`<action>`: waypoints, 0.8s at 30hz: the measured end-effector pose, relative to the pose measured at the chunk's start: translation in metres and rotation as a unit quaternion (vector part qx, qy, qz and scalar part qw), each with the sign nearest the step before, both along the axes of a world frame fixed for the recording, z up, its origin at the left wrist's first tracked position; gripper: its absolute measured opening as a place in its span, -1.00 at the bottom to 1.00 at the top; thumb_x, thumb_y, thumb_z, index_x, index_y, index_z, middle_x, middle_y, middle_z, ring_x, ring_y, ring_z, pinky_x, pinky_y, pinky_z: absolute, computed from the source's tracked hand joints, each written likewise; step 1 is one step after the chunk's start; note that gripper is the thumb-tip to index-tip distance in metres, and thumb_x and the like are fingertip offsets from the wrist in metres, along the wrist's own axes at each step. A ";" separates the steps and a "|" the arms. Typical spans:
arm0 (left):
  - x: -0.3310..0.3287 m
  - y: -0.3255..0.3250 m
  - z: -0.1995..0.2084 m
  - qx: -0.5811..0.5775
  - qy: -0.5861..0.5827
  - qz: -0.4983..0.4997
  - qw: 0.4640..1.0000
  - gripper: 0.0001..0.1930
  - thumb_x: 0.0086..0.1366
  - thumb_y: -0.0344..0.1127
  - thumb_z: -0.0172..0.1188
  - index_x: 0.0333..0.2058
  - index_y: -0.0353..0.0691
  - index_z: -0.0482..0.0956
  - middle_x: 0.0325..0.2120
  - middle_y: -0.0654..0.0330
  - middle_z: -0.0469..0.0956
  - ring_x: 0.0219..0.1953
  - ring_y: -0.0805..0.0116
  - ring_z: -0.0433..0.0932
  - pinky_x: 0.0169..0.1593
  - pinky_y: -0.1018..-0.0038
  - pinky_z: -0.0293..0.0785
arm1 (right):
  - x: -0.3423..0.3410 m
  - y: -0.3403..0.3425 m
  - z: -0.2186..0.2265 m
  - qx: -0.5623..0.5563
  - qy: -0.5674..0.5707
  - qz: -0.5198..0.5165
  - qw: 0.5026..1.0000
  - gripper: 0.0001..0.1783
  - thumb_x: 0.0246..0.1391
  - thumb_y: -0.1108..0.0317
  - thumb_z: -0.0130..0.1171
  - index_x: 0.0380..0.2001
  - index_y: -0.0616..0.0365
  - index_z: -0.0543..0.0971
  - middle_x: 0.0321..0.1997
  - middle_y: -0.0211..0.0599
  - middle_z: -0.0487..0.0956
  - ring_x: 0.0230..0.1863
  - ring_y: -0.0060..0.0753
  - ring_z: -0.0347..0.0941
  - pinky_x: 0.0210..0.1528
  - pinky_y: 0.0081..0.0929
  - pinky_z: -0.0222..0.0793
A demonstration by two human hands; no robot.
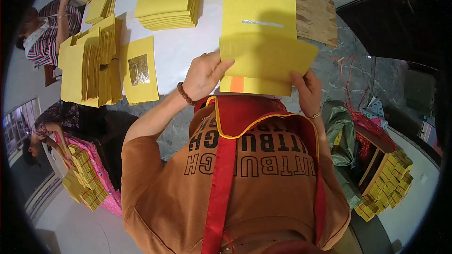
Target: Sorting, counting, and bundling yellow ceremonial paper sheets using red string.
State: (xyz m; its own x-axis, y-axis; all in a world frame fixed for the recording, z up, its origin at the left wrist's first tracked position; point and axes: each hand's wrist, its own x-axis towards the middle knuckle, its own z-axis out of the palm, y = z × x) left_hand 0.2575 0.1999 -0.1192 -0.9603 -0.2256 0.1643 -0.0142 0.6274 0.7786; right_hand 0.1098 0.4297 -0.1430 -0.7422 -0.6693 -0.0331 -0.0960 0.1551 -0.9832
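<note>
A yellow paper sheet is held slightly tilted at the table's near edge. My left hand grips its left side with the thumb on top, and my right hand pinches its lower right corner. Beneath it lies more yellow paper with a thin silver strip across it. An orange band shows on the yellow paper below the held sheet. To the left, a single yellow sheet with a silver foil square lies beside a thick bundle of folded yellow paper.
Stacks of yellow paper stand on the white tabletop. A wooden board adjoins its right side. Two people work at left, one at the table, another by a pink-covered box. Yellow bundles and green plastic are at right.
</note>
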 end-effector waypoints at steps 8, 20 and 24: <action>-0.015 -0.001 -0.022 0.303 -0.106 0.122 0.939 -0.72 0.22 -0.33 0.05 -0.12 -0.32 0.38 -0.80 0.35 0.25 -0.70 0.63 0.16 -0.59 0.60 0.15 | 0.005 -0.030 0.011 0.028 0.042 -0.144 0.988 -0.80 -0.07 0.48 0.15 -0.30 0.23 0.50 -0.57 -0.52 0.41 -0.57 -0.73 0.17 -0.54 -0.71 0.11; -0.016 0.002 0.002 0.198 -0.153 0.114 0.961 -0.63 0.20 -0.40 0.06 0.02 -0.12 0.33 -0.79 0.42 0.22 -0.70 0.65 0.14 -0.57 0.66 0.06 | 0.003 -0.034 -0.002 0.028 0.056 -0.127 0.990 -0.87 -0.07 0.50 0.10 -0.38 0.24 0.51 -0.50 -0.38 0.49 -0.56 -0.67 0.29 -0.51 -0.68 0.21; -0.019 0.000 0.016 -0.181 -0.115 0.057 0.975 -0.72 0.11 -0.35 0.13 -0.15 -0.05 0.52 -0.55 0.29 0.44 -0.49 0.45 0.36 -0.34 0.47 0.22 | 0.002 -0.036 0.005 0.062 0.119 -0.117 0.984 -0.88 -0.08 0.52 0.09 -0.39 0.24 0.51 -0.45 -0.27 0.51 -0.47 -0.48 0.41 -0.42 -0.60 0.28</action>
State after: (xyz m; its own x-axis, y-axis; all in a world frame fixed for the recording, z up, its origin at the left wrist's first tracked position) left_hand 0.2390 0.1996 -0.1034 -0.9532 -0.3003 0.0361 -0.2481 0.8446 0.4744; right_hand 0.1115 0.3940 -0.1384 -0.8722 -0.4810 0.0886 -0.2678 0.3181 -0.9094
